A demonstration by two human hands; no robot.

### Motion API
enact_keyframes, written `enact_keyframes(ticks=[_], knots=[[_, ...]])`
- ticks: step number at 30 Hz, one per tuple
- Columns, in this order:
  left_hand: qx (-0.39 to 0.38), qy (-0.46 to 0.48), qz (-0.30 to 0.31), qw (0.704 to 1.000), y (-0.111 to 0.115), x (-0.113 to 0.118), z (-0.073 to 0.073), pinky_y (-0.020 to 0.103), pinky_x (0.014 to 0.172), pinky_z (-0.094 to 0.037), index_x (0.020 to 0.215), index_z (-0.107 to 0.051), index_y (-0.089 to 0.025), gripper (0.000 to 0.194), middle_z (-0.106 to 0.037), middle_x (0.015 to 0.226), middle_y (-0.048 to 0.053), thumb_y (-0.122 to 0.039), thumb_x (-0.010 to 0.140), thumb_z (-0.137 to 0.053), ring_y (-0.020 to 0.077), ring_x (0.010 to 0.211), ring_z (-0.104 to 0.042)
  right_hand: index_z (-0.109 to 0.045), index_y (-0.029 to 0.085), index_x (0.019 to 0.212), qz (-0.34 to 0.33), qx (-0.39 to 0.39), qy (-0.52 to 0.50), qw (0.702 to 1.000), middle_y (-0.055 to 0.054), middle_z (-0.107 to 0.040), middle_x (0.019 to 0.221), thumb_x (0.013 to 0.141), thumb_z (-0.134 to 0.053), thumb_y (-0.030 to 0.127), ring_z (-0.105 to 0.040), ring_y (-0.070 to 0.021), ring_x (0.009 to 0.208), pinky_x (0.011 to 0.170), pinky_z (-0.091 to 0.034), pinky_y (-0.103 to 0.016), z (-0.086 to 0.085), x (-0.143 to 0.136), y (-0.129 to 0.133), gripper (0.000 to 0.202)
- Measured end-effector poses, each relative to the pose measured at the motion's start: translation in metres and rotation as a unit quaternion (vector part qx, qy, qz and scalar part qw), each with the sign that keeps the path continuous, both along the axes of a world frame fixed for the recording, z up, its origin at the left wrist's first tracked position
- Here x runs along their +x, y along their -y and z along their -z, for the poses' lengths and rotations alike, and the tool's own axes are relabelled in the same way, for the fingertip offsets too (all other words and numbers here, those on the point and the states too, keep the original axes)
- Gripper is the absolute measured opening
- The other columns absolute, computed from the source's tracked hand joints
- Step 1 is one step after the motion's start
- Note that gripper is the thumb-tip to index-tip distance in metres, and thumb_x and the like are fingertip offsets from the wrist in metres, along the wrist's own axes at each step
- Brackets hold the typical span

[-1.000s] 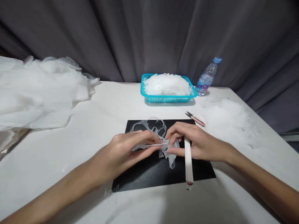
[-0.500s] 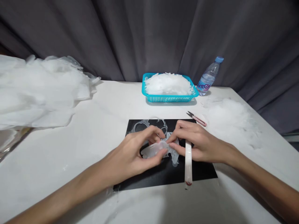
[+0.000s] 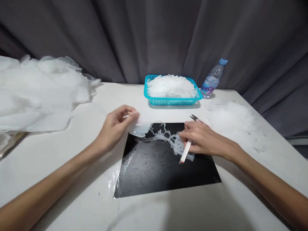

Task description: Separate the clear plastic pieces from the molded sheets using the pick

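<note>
My left hand (image 3: 121, 123) is closed in a pinch over the far left corner of a black mat (image 3: 156, 173). From its fingers hangs a thin, translucent white piece (image 3: 141, 129), partly smeared by motion. My right hand (image 3: 202, 137) is closed around a slim white stick (image 3: 184, 154) with a reddish end that points toward me. Under and beside the right fingers lies a lacy, translucent cut-out remnant (image 3: 166, 136), stretching left across the mat toward the hanging piece. Whether the right fingertips also grip the remnant is hidden.
A blue basket (image 3: 173, 102) heaped with white pieces stands at the back, beside a water bottle (image 3: 211, 81). Small snips (image 3: 194, 118) lie behind my right hand. White scraps (image 3: 235, 125) are piled at right, and a large stack of translucent sheets (image 3: 36, 96) at left.
My left hand has moved left and away from the right one, carrying the translucent piece. The remnant now lies stretched between them. The white stick has tilted, and more of the mat shows.
</note>
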State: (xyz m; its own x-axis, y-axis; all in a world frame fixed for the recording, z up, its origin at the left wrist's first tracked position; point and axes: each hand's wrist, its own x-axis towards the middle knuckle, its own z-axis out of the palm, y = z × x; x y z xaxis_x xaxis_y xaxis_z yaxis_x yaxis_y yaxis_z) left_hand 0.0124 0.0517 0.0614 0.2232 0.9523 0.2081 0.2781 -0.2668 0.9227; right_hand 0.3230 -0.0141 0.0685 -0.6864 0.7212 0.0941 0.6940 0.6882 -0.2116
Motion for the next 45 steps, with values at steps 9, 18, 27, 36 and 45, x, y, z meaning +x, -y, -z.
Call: enact_keyframes(ticks=[9,18,27,36,45], knots=[[0.021,-0.116,0.151,0.981,0.023,0.009,-0.011,0.021,0.068,-0.052,0.102,-0.071,-0.020,0.022,-0.074,0.095,0.001,-0.041,0.097,-0.071,0.0132,0.081,-0.067,-0.065,0.024,0.113,0.047,-0.119,-0.050,0.990,-0.005,-0.069,0.109,0.099,-0.062,0.029,-0.062,-0.0225,0.102,0.089,-0.047,-0.035,-0.027,0.021,0.002,0.015],[-0.017,-0.131,0.220,0.967,0.067,0.027,0.004,0.025,0.074,-0.056,0.105,-0.057,-0.024,0.021,-0.072,0.090,-0.002,-0.042,0.100,-0.068,0.0146,0.081,-0.071,-0.063,0.024,0.107,0.201,-0.036,-0.072,0.976,-0.005,-0.074,0.103,0.107,-0.054,0.044,-0.069,-0.0228,0.092,0.071,-0.048,-0.032,0.015,0.027,0.012,0.022],[0.075,-0.136,0.230,0.961,0.075,0.035,0.005,0.026,0.079,-0.057,0.108,-0.059,-0.024,0.011,-0.069,0.099,0.000,-0.032,0.103,-0.064,0.0144,0.086,-0.071,-0.071,0.022,0.104,0.082,-0.082,-0.359,0.926,-0.004,-0.073,0.094,0.100,-0.068,0.028,-0.068,-0.0179,0.086,0.079,-0.055,-0.032,0.014,-0.026,0.044,0.008],[0.133,-0.125,0.223,0.958,0.075,0.034,0.008,0.027,0.074,-0.053,0.103,-0.063,-0.021,0.002,-0.067,0.093,0.001,-0.023,0.103,-0.064,0.0149,0.083,-0.067,-0.068,0.022,0.093,0.153,-0.128,-0.428,0.881,0.001,-0.070,0.082,0.095,-0.071,0.026,-0.065,-0.0125,0.072,0.068,-0.055,-0.025,0.028,-0.050,0.060,0.005],[0.178,-0.130,0.234,0.947,0.079,0.038,0.009,0.022,0.073,-0.054,0.094,-0.058,-0.022,0.012,-0.064,0.087,-0.002,-0.018,0.101,-0.066,0.0129,0.082,-0.069,-0.067,0.021,0.088,0.177,-0.187,-0.444,0.858,-0.001,-0.072,0.080,0.099,-0.065,0.028,-0.068,-0.0136,0.071,0.060,-0.054,-0.023,0.027,-0.051,0.066,0.013]])
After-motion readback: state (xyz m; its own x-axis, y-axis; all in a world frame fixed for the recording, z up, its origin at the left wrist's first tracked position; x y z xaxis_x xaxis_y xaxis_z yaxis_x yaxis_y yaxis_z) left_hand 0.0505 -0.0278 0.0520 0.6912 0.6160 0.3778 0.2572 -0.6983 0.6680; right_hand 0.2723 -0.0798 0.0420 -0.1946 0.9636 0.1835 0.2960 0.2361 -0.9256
